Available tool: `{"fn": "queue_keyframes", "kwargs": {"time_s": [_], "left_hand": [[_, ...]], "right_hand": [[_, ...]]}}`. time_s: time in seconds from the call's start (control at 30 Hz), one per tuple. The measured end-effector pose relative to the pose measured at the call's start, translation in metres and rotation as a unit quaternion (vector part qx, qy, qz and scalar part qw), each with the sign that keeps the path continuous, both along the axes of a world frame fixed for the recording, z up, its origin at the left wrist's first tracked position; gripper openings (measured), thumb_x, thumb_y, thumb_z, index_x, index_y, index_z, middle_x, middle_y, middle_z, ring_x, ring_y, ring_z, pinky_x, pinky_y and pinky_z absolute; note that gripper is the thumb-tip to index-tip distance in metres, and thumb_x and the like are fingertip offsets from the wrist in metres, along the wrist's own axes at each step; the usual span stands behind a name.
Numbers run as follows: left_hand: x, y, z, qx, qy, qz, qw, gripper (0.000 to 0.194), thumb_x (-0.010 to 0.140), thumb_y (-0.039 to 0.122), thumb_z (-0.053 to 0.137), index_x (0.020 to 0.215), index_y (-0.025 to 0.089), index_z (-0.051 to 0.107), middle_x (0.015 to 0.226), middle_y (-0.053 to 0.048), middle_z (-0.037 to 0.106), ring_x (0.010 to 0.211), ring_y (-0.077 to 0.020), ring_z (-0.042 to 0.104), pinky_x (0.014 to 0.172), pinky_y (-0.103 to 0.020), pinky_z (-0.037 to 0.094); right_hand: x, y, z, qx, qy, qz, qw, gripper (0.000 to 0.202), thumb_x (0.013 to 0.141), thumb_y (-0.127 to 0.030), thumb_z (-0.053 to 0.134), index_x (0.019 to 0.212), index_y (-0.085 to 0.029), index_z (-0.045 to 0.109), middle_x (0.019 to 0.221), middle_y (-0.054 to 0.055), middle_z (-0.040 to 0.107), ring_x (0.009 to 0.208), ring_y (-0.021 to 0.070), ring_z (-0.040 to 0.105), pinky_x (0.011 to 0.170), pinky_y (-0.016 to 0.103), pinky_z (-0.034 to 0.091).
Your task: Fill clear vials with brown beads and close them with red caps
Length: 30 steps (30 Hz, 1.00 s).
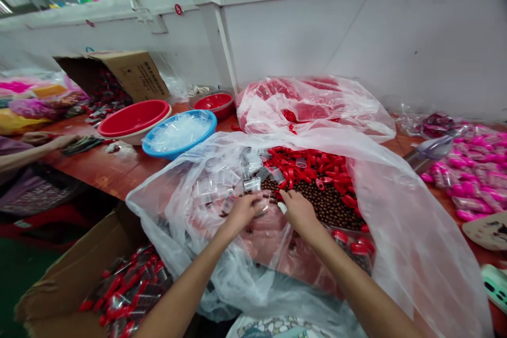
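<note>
My left hand [246,210] is closed around a small clear plastic container [262,207] at the middle of the work spot. Close by on the right, my right hand [298,211] has its fingers drawn together by a small red piece, apparently a cap [279,195]; something white shows at its thumb. Brown beads [330,203] lie heaped beyond and right of the right hand. Red plastic caps [312,165] are piled behind the beads. Empty clear containers [216,182] lie to the left. All this rests on a translucent plastic sheet [380,185].
Filled red-capped containers [358,251] stand near my right forearm; more fill a cardboard box [51,290] below left. A blue basin [174,154] and red basin [134,119] stand back left. Pink packs [481,169] lie right. Another person's arm [37,152] reaches in at left.
</note>
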<state>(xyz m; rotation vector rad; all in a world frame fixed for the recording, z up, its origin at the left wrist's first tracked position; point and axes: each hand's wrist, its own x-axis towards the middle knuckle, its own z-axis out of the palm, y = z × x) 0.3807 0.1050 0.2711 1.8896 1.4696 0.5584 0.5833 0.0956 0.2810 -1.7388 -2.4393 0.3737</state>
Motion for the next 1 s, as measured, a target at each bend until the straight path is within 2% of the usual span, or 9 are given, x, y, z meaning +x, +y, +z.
{"fn": "queue_keyframes", "kwargs": {"time_s": [0.1, 0.2, 0.4, 0.57, 0.7, 0.87, 1.0], "left_hand": [[0.005, -0.004, -0.008, -0.008, 0.016, 0.039, 0.999, 0.023, 0.073, 0.027, 0.061, 0.091, 0.017, 0.071, 0.094, -0.008, 0.069, 0.09, -0.0244, 0.06, 0.082, -0.031, 0.041], [0.016, -0.001, -0.013, -0.007, 0.001, 0.04, 0.999, 0.024, 0.074, 0.027, 0.06, 0.092, 0.017, 0.07, 0.095, -0.008, 0.069, 0.09, -0.0235, 0.06, 0.082, -0.031, 0.041], [0.051, 0.016, -0.024, -0.038, -0.119, 0.075, 0.989, 0.021, 0.07, 0.03, 0.064, 0.083, 0.015, 0.069, 0.081, -0.006, 0.067, 0.075, -0.0189, 0.059, 0.068, -0.027, 0.043], [0.069, 0.021, -0.031, -0.079, -0.184, 0.09, 0.976, 0.025, 0.071, 0.032, 0.062, 0.089, 0.014, 0.065, 0.065, 0.0, 0.061, 0.05, -0.0116, 0.053, 0.05, -0.022, 0.039], [0.072, 0.021, -0.034, -0.103, -0.223, 0.098, 0.964, 0.028, 0.069, 0.031, 0.064, 0.091, 0.014, 0.064, 0.069, -0.001, 0.062, 0.054, -0.0115, 0.055, 0.051, -0.021, 0.041], [0.079, 0.025, -0.038, -0.114, -0.241, 0.114, 0.957, 0.035, 0.07, 0.034, 0.063, 0.098, 0.013, 0.065, 0.074, -0.004, 0.065, 0.058, -0.0127, 0.056, 0.054, -0.023, 0.042], [0.093, 0.034, -0.037, -0.102, -0.245, 0.134, 0.955, 0.03, 0.067, 0.034, 0.067, 0.087, 0.013, 0.068, 0.07, -0.002, 0.063, 0.055, -0.0116, 0.052, 0.053, -0.022, 0.038]], "right_hand": [[-0.003, 0.012, -0.009, -0.008, -0.003, 0.005, 1.0, 0.031, 0.088, -0.017, 0.042, 0.115, -0.017, 0.056, 0.106, 0.011, 0.06, 0.096, 0.0202, 0.053, 0.083, 0.027, 0.038], [0.008, 0.01, -0.013, -0.016, -0.008, 0.008, 1.0, 0.026, 0.088, -0.015, 0.041, 0.107, -0.016, 0.059, 0.102, 0.011, 0.061, 0.095, 0.02, 0.053, 0.084, 0.027, 0.036], [0.033, -0.02, -0.011, -0.037, -0.022, 0.026, 0.999, 0.025, 0.084, -0.013, 0.045, 0.103, -0.016, 0.062, 0.103, 0.011, 0.061, 0.095, 0.0221, 0.052, 0.083, 0.029, 0.036], [0.05, -0.049, -0.015, -0.059, 0.021, -0.008, 0.998, 0.028, 0.083, -0.012, 0.044, 0.105, -0.02, 0.06, 0.1, 0.006, 0.063, 0.093, 0.0206, 0.053, 0.081, 0.027, 0.036], [0.064, -0.067, -0.018, -0.092, 0.101, -0.037, 0.99, 0.031, 0.08, -0.009, 0.044, 0.102, -0.022, 0.061, 0.098, 0.004, 0.064, 0.093, 0.0197, 0.053, 0.08, 0.026, 0.036], [0.069, -0.077, -0.016, -0.094, 0.14, -0.058, 0.984, 0.034, 0.078, -0.007, 0.043, 0.101, -0.022, 0.062, 0.098, 0.003, 0.065, 0.093, 0.0196, 0.053, 0.077, 0.025, 0.038], [0.068, -0.078, -0.015, -0.088, 0.154, -0.061, 0.982, 0.03, 0.081, -0.01, 0.044, 0.1, -0.023, 0.063, 0.097, 0.004, 0.065, 0.092, 0.0206, 0.054, 0.077, 0.027, 0.04]]}}
